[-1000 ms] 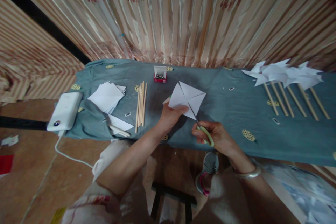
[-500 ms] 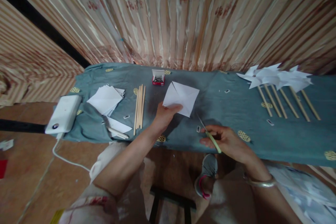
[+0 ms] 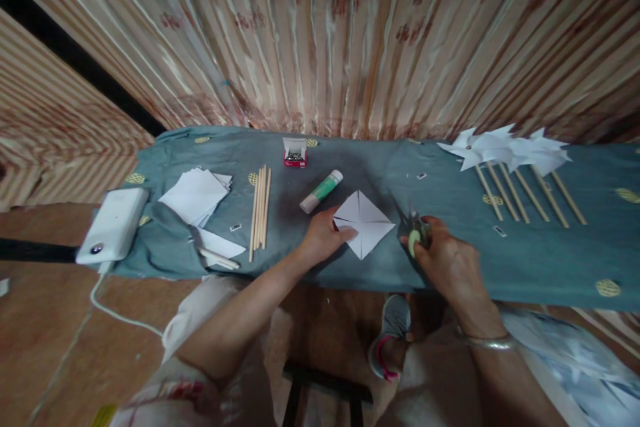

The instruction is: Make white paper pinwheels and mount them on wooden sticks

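My left hand [image 3: 323, 235] pinches the left corner of a white paper square [image 3: 369, 232] between thumb and fingers. Slits run from the square's corners toward its middle. My right hand [image 3: 450, 260] grips green-handled scissors [image 3: 414, 240] to the right of the paper, their blades pointing away from me and apart from it. Just beyond my left hand, a green and white glue stick [image 3: 321, 191] lies on the teal cloth. A small red box of metal pins [image 3: 295, 159] stands open farther back.
Bare wooden sticks [image 3: 260, 210] and a stack of white paper squares [image 3: 195, 193] lie to the left. A pen [image 3: 220, 259] rests near the front edge, by a white power bank [image 3: 114, 225] with a cable. Several paper pinwheels [image 3: 505, 147] on sticks lie at the right.
The paper square has come nearer and rightward, turned, and now shows slits at more corners. The glue stick has come into view. My right hand has moved up and right with the scissors.
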{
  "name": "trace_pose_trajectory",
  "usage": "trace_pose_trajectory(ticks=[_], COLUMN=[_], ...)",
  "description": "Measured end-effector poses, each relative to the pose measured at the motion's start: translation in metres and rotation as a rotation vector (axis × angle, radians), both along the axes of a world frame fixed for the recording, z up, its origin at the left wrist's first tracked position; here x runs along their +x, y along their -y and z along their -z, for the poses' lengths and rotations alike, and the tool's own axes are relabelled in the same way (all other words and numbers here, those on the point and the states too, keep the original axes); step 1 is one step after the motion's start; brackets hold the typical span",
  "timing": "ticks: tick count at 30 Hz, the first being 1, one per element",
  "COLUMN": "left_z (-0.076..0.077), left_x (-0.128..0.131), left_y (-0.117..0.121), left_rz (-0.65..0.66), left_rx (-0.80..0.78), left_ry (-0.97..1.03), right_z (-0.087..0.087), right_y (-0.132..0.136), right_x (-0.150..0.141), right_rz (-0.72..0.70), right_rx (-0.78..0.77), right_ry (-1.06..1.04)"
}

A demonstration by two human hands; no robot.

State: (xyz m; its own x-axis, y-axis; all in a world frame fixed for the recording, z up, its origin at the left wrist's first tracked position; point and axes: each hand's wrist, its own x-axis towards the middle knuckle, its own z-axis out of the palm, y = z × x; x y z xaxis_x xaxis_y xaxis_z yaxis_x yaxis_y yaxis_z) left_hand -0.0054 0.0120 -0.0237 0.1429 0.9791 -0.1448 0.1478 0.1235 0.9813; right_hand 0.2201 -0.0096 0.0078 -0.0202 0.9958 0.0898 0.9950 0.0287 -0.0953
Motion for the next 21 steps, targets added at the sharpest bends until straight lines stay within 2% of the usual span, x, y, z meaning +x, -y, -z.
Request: trace_pose_trajectory(ticks=[5,12,17,21], left_z=[-0.003,-0.012,-0.023,-0.019], left_x=[-0.006,-0.025,-0.052,-0.068], left_y=[-0.002,0.005,0.005,-0.005], left_rz=[-0.029,-0.004,-0.093,-0.164], left_rx=[0.14,0.271,0.435,0.488], left_ry=[-0.1,-0.37,-0.555,-0.672], right_z=[0.0,-0.002,0.0,0.002], right_y=[-0.007,-0.021,-0.026,-0.029], right_x=[-0.008,-0.011,-0.012,-0.011], right_rz=[-0.003,0.087,0.101,0.11], right_rx=[-0.008,-0.042,-0.02,-0.025], right_ry=[0.031,0.004,-0.015,-0.033])
